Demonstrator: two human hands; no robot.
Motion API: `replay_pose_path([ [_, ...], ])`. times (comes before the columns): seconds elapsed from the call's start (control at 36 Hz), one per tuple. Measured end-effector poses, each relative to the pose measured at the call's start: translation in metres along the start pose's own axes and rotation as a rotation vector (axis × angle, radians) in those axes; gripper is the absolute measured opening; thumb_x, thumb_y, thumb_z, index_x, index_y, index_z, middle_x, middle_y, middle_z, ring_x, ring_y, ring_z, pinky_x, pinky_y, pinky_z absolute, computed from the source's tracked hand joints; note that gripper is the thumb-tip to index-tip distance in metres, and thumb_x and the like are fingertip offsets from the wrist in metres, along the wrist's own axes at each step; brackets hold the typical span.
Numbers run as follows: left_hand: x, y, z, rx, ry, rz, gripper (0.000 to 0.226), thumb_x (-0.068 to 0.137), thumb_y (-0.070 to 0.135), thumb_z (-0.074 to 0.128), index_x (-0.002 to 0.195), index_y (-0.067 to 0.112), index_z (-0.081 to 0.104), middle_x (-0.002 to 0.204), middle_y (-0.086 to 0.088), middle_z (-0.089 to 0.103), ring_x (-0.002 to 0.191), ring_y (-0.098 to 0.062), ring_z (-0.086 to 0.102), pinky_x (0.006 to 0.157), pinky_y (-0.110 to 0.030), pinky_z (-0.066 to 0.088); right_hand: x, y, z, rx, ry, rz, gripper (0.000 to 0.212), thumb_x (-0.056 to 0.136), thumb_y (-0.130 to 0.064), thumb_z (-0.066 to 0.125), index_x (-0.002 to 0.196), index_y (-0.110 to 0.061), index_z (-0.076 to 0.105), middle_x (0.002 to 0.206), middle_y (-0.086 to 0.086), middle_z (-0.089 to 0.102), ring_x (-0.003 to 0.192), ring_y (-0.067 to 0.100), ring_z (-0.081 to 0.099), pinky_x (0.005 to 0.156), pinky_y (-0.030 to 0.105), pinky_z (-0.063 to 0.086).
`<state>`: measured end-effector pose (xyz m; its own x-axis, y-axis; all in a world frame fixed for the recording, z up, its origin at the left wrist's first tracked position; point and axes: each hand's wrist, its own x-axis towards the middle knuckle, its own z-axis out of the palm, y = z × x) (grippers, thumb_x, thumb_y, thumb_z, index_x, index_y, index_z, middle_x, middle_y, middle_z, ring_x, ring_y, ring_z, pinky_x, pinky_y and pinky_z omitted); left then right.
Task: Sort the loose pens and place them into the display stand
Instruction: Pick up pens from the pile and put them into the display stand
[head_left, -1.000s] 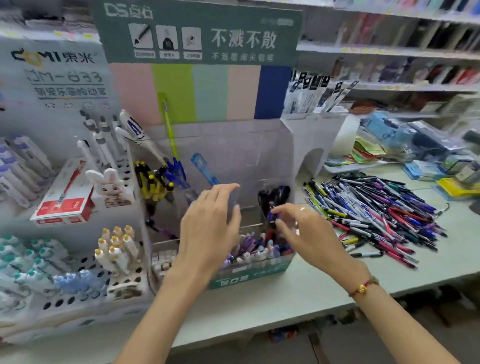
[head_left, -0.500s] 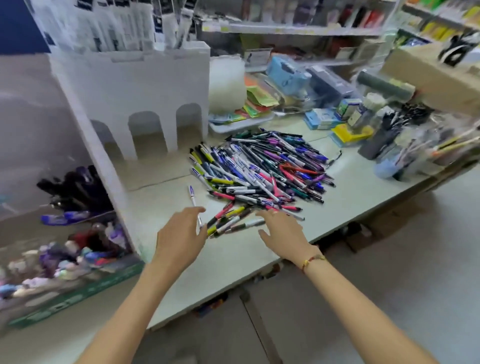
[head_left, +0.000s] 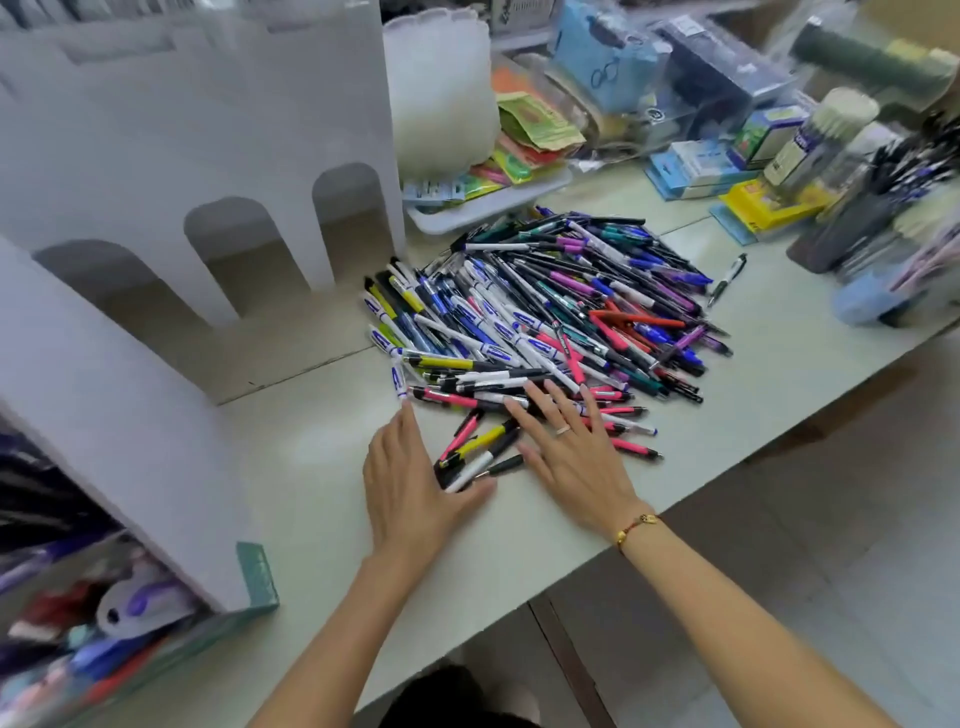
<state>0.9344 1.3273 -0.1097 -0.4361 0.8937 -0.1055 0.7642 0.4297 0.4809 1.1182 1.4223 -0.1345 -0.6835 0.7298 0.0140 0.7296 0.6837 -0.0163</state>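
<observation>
Pale and smooth, the tabletop (head_left: 291, 467) filled the middle of the frame, with shelves of blurred stationery packets across the top. At the lower left stood the display stand (head_left: 156, 467), its white corrugated side wall slanting down to a teal base, pens inside it too blurred to tell apart. Behind it a white panel with three arched cutouts (head_left: 208, 156) stood upright.

Just left of centre, the left hand (head_left: 410, 493) lay flat on the tabletop, fingers straight and together, its thumb touching the ends of a few loose pens. These pens, one pink, one yellow-and-black, one white, lay between both hands. The right hand (head_left: 576, 457), wearing a ring and a red cord bracelet, was spread palm-down over the near edge of the pile of pens (head_left: 545, 312), a heap of slim plastic barrels in blue, purple, pink, white and black.

Half a second before, both hands hovered short of the pile; they had since come down onto it.

One black-and-white pen (head_left: 728, 278) lay apart at the right.
</observation>
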Motion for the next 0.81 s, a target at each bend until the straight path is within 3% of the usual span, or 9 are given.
replay_pose_path([
  [0.19, 0.006, 0.020, 0.002, 0.022, -0.070, -0.112, 0.130, 0.062, 0.063, 0.076, 0.151, 0.006, 0.002, 0.147, -0.009, 0.027, 0.129, -0.026, 0.026, 0.106, -0.029, 0.026, 0.005, -0.007, 0.001, 0.109, -0.015, 0.072, 0.051, 0.104, -0.040, 0.012, 0.153, -0.028, 0.019, 0.160, 0.002, 0.019, 0.147, 0.023, 0.017, 0.117, 0.050, 0.012],
  [0.33, 0.013, 0.037, -0.005, -0.051, -0.166, -0.246, 0.101, 0.065, 0.043, 0.082, 0.139, 0.005, 0.024, 0.134, -0.011, 0.037, 0.124, -0.029, 0.037, 0.096, -0.030, 0.036, -0.001, -0.005, 0.000, 0.165, 0.012, -0.029, 0.058, 0.099, -0.040, 0.029, 0.154, -0.025, 0.016, 0.161, 0.004, 0.010, 0.149, 0.022, 0.008, 0.119, 0.048, 0.006],
  [0.39, 0.017, 0.040, -0.006, -0.027, -0.208, -0.278, 0.086, 0.066, 0.037, 0.081, 0.131, 0.006, 0.033, 0.129, -0.011, 0.043, 0.119, -0.030, 0.044, 0.090, -0.032, 0.041, -0.007, -0.001, -0.002, 0.132, 0.037, -0.113, 0.063, 0.094, -0.036, 0.035, 0.153, -0.022, 0.019, 0.160, 0.006, 0.018, 0.148, 0.023, 0.014, 0.118, 0.048, 0.010],
  [0.47, 0.024, 0.046, -0.009, 0.055, -0.287, -0.249, 0.062, 0.077, 0.031, 0.073, 0.122, 0.006, 0.039, 0.124, -0.012, 0.050, 0.114, -0.034, 0.051, 0.085, -0.036, 0.043, -0.013, 0.004, -0.004, 0.033, 0.091, -0.156, 0.060, 0.089, -0.025, 0.039, 0.148, -0.018, 0.032, 0.144, 0.007, 0.044, 0.135, 0.026, 0.038, 0.114, 0.045, 0.021],
  [0.53, 0.026, 0.050, -0.011, 0.154, -0.334, -0.193, 0.053, 0.084, 0.032, 0.066, 0.122, 0.006, 0.040, 0.125, -0.013, 0.050, 0.115, -0.036, 0.052, 0.086, -0.036, 0.043, -0.012, 0.005, -0.005, -0.021, 0.114, -0.163, 0.056, 0.087, -0.023, 0.040, 0.142, -0.015, 0.037, 0.129, 0.008, 0.054, 0.121, 0.028, 0.050, 0.107, 0.043, 0.028],
  [0.64, 0.025, 0.054, -0.011, 0.388, -0.358, -0.133, 0.049, 0.094, 0.033, 0.056, 0.129, 0.004, 0.037, 0.130, -0.013, 0.048, 0.120, -0.032, 0.050, 0.092, -0.036, 0.042, 0.003, 0.002, -0.011, -0.057, 0.104, -0.208, 0.050, 0.080, -0.025, 0.046, 0.127, -0.010, 0.043, 0.104, 0.008, 0.057, 0.093, 0.027, 0.055, 0.086, 0.040, 0.045],
  [0.81, 0.024, 0.032, -0.013, 0.608, -0.305, -0.109, 0.031, 0.096, 0.011, 0.045, 0.127, 0.004, 0.040, 0.125, -0.009, 0.051, 0.116, -0.025, 0.053, 0.087, -0.032, 0.045, 0.027, -0.005, -0.025, -0.167, 0.067, -0.268, 0.041, 0.064, -0.021, 0.069, 0.103, -0.009, 0.064, 0.079, 0.004, 0.059, 0.066, 0.021, 0.056, 0.055, 0.030, 0.038],
])
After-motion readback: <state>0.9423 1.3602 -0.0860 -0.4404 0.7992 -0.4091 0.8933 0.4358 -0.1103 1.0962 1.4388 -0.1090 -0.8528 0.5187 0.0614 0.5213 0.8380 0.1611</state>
